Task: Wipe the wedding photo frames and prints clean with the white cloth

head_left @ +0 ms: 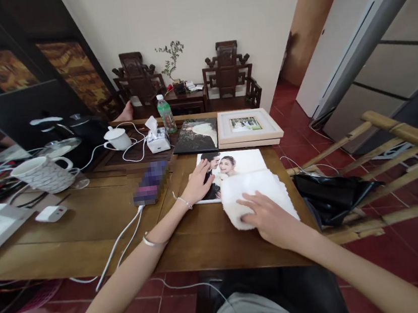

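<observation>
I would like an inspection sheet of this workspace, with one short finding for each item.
Surface: brown wooden table, well occupied.
Job's things: photo panel lies flat; white cloth covers its lower right part.
Clutter: phone, tissue box, bottle and patterned mug; dark picture and white frame behind the panel.
Hands: left hand lies on the panel's left side; right hand is on the cloth, its grip unclear.
Cables: white cable runs from the phone past the table's near edge.
Surroundings: red tiled floor, wooden chairs by the wall.
</observation>
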### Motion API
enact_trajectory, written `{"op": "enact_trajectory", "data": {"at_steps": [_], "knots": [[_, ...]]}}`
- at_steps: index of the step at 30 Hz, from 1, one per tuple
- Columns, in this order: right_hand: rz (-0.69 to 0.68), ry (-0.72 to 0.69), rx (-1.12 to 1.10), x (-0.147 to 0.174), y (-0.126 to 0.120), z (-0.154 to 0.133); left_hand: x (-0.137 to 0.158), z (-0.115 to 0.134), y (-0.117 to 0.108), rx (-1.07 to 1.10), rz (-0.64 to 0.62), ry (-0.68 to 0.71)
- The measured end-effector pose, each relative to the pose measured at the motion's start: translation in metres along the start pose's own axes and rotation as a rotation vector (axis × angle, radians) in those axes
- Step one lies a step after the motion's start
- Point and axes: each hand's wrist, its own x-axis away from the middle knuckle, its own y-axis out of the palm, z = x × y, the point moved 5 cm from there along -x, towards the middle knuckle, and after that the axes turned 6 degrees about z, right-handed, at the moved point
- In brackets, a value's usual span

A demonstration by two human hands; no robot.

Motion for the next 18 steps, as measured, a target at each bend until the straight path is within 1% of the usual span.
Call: {"op": "enact_trajectory", "data": {"at_steps": [2,4,10,13,16,18], "knots": [[-0.01,-0.008,-0.021,0.0,0.0,0.0,0.0,0.001,-0.001,-0.004,-0.002,0.007],[-0.002,0.021,-0.022,-0.014,-0.001,0.013,0.0,0.002,-0.002,-0.008,-0.011,0.013],[0.013,0.127,0.048,-0.091,-0.005,0.072,0.0,0.002,-0.003,-0.025,-0.037,0.016],[0.04,0.162,0.074,-0.116,-0.004,0.089,0.0,0.001,-0.003,-0.019,-0.035,0.021],[0.055,0.15,0.099,-0.119,0.001,0.088,0.0,0.001,-0.003,-0.015,-0.031,0.016],[0.057,0.122,0.115,-0.106,0.006,0.075,0.0,0.001,-0.003,-0.017,-0.036,0.008]]}}
